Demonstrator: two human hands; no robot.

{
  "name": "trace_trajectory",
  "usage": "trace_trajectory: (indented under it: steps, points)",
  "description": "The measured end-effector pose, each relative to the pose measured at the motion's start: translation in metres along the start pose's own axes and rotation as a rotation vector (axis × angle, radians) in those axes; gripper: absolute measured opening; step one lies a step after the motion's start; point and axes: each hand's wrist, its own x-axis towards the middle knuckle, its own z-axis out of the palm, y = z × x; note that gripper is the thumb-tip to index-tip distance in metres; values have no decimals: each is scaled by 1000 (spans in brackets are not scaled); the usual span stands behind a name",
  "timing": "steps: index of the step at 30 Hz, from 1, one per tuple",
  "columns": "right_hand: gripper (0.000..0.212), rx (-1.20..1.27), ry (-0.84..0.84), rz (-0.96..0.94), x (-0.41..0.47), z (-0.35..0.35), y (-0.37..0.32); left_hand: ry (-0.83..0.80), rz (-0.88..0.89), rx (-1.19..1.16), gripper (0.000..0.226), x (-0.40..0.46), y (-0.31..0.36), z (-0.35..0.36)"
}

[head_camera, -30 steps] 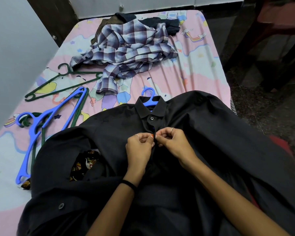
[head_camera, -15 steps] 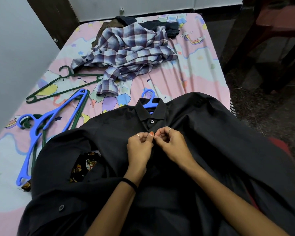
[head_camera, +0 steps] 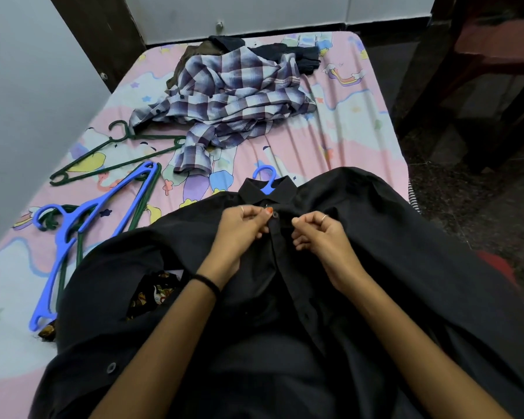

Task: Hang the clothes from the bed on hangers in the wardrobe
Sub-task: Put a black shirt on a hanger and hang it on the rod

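Observation:
A black shirt (head_camera: 375,252) lies spread face up on the near half of the bed (head_camera: 351,137). The hook of a blue hanger (head_camera: 265,176) sticks out of its collar. My left hand (head_camera: 242,228) pinches the front placket just left of the top button (head_camera: 274,215). My right hand (head_camera: 321,237) rests on the shirt a little right of the placket, fingers curled shut, with no cloth visibly between them. A purple checked shirt (head_camera: 224,101) lies crumpled further up the bed.
A loose blue hanger (head_camera: 82,225) lies on green ones at the left, with another green hanger (head_camera: 112,155) beyond. Dark clothes (head_camera: 285,52) sit at the bed's far end. A patterned garment (head_camera: 152,294) peeks from under the black shirt. Wall at left; dark floor and wooden furniture (head_camera: 481,71) at right.
My hands, pinched together on the placket below the collar, have drawn apart. The right hand has moved right off the placket, and a fastened button now shows between them.

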Motion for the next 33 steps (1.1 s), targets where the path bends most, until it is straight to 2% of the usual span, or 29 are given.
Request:
trace_trajectory:
  steps: [3, 5, 8, 10, 11, 14, 17, 21, 24, 27, 30, 33]
  points:
    - [13, -267, 50, -131, -4, -3, -11, -28, 61, 105, 16, 18, 17, -5]
    - [13, -531, 76, -251, -17, 3, -14, -47, 73, 157, 14, 29, 24, -5]
    - [49, -1064, 96, -409, -46, 15, -5, -35, 102, 217, 16, 41, 31, 1]
    - [65, -1222, 99, -438, -54, 20, 3, -21, 134, 256, 19, 46, 35, 8]
    - [65, -1233, 109, -434, -54, 20, 5, -18, 149, 270, 19, 47, 36, 11]
    - [37, -1126, 142, -400, -39, 15, 4, -25, 179, 301, 14, 45, 37, 17]
    - [9, -820, 107, -409, -24, 7, 6, -25, 202, 352, 14, 40, 33, 14]
    - [8, -512, 50, -235, -24, 2, 14, -24, 212, 428, 18, 32, 25, 6]
    - [9, -368, 4, -112, -21, -1, 23, -27, 224, 513, 19, 24, 18, 1]
    - [9, -299, -3, -73, -18, -2, 25, -13, 280, 632, 19, 7, 11, -3]
    - [7, -325, 2, -79, -17, -3, 25, 17, 432, 873, 25, -21, 2, -8]
    - [6, -364, 8, -92, -17, -3, 24, -63, 702, 1141, 26, -42, -10, -12]
